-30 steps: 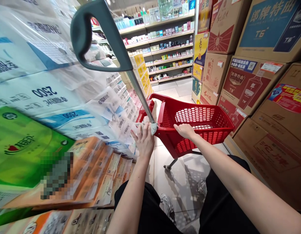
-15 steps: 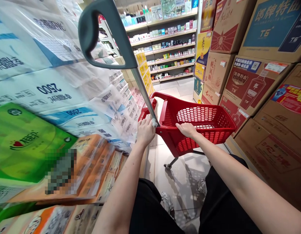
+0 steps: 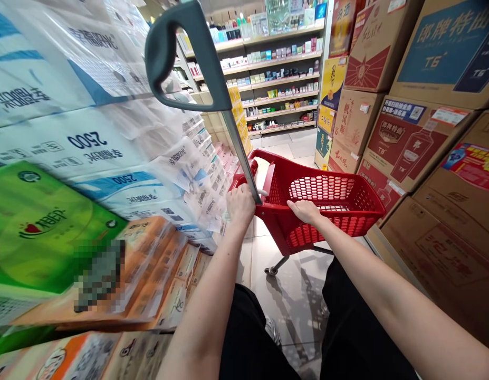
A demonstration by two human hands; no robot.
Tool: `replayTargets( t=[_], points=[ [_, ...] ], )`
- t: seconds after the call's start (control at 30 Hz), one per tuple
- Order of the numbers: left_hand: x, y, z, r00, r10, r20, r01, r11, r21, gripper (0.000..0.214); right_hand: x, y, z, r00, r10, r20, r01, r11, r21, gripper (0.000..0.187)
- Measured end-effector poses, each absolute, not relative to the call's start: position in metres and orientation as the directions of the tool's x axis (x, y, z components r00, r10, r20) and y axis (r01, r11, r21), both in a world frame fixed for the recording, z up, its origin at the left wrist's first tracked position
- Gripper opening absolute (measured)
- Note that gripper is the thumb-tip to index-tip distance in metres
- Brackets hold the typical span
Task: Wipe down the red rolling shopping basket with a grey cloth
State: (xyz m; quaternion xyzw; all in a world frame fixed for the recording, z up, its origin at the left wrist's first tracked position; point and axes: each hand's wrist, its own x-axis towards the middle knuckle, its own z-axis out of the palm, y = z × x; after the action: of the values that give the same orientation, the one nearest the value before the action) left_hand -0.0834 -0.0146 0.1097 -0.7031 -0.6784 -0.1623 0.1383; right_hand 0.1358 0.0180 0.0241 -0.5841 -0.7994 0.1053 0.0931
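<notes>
A red plastic shopping cart [image 3: 281,227] with perforated sides stands on the floor before me. From its near end a metal pole rises at a tilt to a large grey loop handle [image 3: 219,79]. My left hand [image 3: 241,205] is closed at the foot of the pole, on the cart's end; its fingertips are hidden. A small white bit [image 3: 261,193] shows just beyond that hand, too small to name. My right hand [image 3: 304,211] is wrapped over the near side rim, thumb on top. Inside the basket, the visible part shows only its perforated walls and bottom.
Plastic-wrapped white paper packs [image 3: 97,142] are piled high on the left, with a green pack [image 3: 50,227] and orange packs [image 3: 145,253] below. Cardboard cartons [image 3: 422,142] are stacked along the right. Shelves of small goods [image 3: 279,76] stand across the far end of the tiled aisle.
My left hand has shifted slightly right and up at the pole's foot. The pole and loop handle sit a little further right in view. My right hand stays on the rim.
</notes>
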Motion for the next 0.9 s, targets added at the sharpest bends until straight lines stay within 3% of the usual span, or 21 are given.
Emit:
replayTargets(
  t=[0.07,0.17,0.4,0.67,0.77,0.9],
  points=[
    [-0.084,-0.023,0.098,0.034,0.818,0.575,0.996,-0.074,0.047,0.028,0.134,0.019,0.025,-0.299,0.954,0.024,0.912,0.293,-0.286,0.08],
    [-0.09,-0.033,0.082,0.134,0.733,0.667,0.978,-0.208,0.032,0.029,0.133,0.02,0.026,-0.293,0.956,0.015,0.913,0.284,-0.292,0.079],
    [-0.101,-0.043,0.072,0.35,0.659,0.665,0.922,-0.369,-0.119,0.042,0.138,0.021,0.029,-0.284,0.959,0.004,0.918,0.273,-0.289,0.078],
    [-0.105,-0.026,0.08,0.463,0.638,0.615,0.881,-0.405,-0.244,0.023,0.149,0.022,0.029,-0.31,0.951,0.006,0.912,0.299,-0.28,0.077],
    [-0.101,-0.025,0.078,0.44,0.64,0.631,0.893,-0.384,-0.233,0.021,0.15,0.017,0.029,-0.325,0.942,0.079,0.915,0.335,-0.227,0.076],
    [-0.088,-0.029,0.062,0.332,0.609,0.72,0.929,-0.342,-0.14,0.027,0.153,0.011,0.03,-0.231,0.967,0.102,0.948,0.248,-0.199,0.078]
  ],
)
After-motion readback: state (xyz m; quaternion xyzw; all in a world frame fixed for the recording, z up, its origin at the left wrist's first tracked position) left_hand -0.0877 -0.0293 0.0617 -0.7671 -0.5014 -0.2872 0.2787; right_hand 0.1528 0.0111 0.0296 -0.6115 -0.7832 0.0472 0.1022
